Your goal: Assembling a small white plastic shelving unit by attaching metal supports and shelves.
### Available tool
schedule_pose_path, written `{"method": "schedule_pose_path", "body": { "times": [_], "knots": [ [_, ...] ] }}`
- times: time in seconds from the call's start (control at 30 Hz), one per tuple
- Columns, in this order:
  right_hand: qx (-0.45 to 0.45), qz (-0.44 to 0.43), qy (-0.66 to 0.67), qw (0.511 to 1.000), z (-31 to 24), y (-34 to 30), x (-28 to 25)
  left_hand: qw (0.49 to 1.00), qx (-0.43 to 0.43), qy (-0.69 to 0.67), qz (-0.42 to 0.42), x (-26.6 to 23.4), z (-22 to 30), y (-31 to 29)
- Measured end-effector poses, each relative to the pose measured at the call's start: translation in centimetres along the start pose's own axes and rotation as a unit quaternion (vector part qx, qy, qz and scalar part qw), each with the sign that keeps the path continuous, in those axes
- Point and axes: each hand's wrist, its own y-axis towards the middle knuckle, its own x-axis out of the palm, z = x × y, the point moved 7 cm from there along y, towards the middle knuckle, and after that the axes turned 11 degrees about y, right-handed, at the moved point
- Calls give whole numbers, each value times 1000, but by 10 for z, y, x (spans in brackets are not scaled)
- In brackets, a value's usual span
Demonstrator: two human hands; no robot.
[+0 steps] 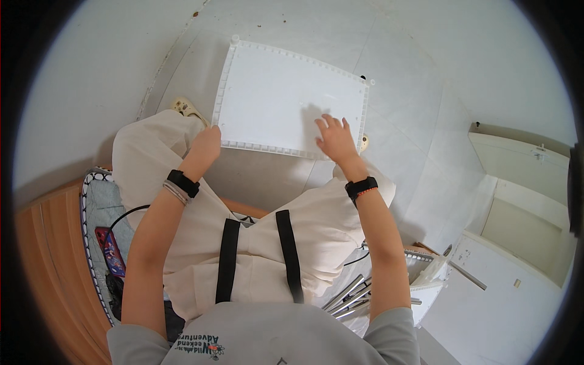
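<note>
A white rectangular plastic panel [274,91] with a notched rim and small round knobs at its far corners is in front of my knees. My left hand [208,143] is closed around its near left corner, and some of its fingers are hidden by the wrist and the panel's edge. Over the panel's near right part is my right hand [335,139], fingers spread and curved, holding nothing. A shadow falls on the white surface just beyond those fingertips; whether they touch it I cannot tell.
On the seat at my left lies a phone in a red and blue case [111,250]. Metal tubes [348,299] are bundled by my right hip, near white plastic parts [431,286]. A pale cabinet [508,292] is at the right, and a wooden surface [55,255] at the left.
</note>
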Motion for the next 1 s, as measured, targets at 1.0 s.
{"method": "schedule_pose_path", "body": {
  "times": [1.0],
  "knots": [
    [85, -79, -103, 988, 45, 29, 31, 998, 54, 17, 42, -21, 41, 36]
  ]
}}
